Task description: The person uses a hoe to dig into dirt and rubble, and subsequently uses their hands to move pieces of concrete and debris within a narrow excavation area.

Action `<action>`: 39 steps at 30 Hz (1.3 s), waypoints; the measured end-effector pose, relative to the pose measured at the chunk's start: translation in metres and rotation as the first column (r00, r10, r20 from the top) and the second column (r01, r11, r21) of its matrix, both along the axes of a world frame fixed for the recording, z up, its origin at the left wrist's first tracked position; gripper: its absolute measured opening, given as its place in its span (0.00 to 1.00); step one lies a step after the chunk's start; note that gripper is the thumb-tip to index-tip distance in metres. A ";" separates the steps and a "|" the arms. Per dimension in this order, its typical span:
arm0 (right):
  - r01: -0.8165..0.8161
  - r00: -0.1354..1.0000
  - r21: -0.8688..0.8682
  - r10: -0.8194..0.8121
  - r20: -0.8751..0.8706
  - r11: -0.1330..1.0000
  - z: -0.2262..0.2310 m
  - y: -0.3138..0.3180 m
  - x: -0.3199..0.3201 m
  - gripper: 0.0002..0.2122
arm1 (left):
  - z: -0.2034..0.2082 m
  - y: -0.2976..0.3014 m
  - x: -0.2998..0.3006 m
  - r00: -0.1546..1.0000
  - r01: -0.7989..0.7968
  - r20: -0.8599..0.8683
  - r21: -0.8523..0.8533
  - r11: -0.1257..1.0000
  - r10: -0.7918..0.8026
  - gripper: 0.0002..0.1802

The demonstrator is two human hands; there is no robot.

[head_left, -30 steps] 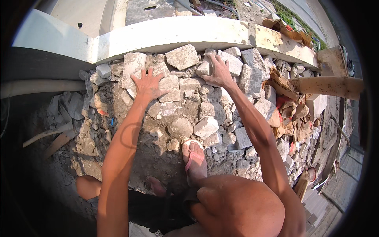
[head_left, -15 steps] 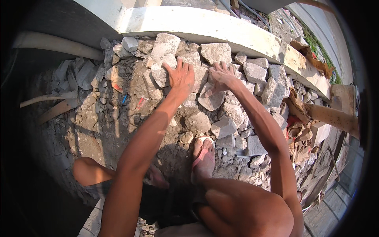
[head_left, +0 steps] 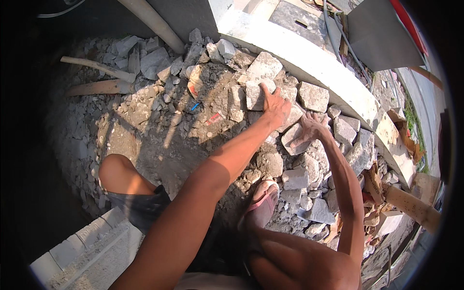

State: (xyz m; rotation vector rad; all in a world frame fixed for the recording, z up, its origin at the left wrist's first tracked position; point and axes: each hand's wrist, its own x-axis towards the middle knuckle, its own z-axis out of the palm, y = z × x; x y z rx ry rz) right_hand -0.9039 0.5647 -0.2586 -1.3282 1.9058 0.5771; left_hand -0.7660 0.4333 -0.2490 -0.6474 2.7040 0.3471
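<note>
My left hand (head_left: 277, 108) lies with spread fingers over a squarish grey stone block (head_left: 255, 98) and the pieces beside it. My right hand (head_left: 313, 129) rests close by on the right, thumb and fingers apart, on an angular grey stone (head_left: 293, 146). Both hands press down on the bed of broken stones without lifting any. Just beyond them sit a larger pale block (head_left: 313, 97) and another rough block (head_left: 265, 66). My palms hide parts of the stones under them.
A long pale concrete beam (head_left: 295, 50) bounds the stones on the far side. At the left lie wooden handles (head_left: 99, 87) and loose rubble. A brick ledge (head_left: 87, 246) stands at lower left. Torn brown paper (head_left: 373, 183) and a pole (head_left: 411, 205) are on the right. My sandalled foot (head_left: 263, 200) stands among stones.
The view has turned, so the stones and both hands appear farther right and tilted. My hands stay on the same stones, with little movement against them.
</note>
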 end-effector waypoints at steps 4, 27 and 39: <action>-0.139 0.990 -0.294 0.136 -0.028 0.946 0.009 0.029 0.029 0.63 | -0.001 -0.001 0.047 0.991 -0.020 -0.132 -0.106 0.994 0.006 0.40; 0.836 0.455 -0.541 -0.437 0.776 -0.090 -0.014 0.163 -0.080 0.38 | 0.017 -0.065 0.021 0.999 0.037 -0.029 0.007 0.999 -0.037 0.52; 0.988 -0.095 0.083 -0.088 0.992 -0.131 0.050 0.039 0.076 0.41 | 0.115 -0.088 0.285 -0.103 -0.372 -0.106 0.926 0.061 0.989 0.50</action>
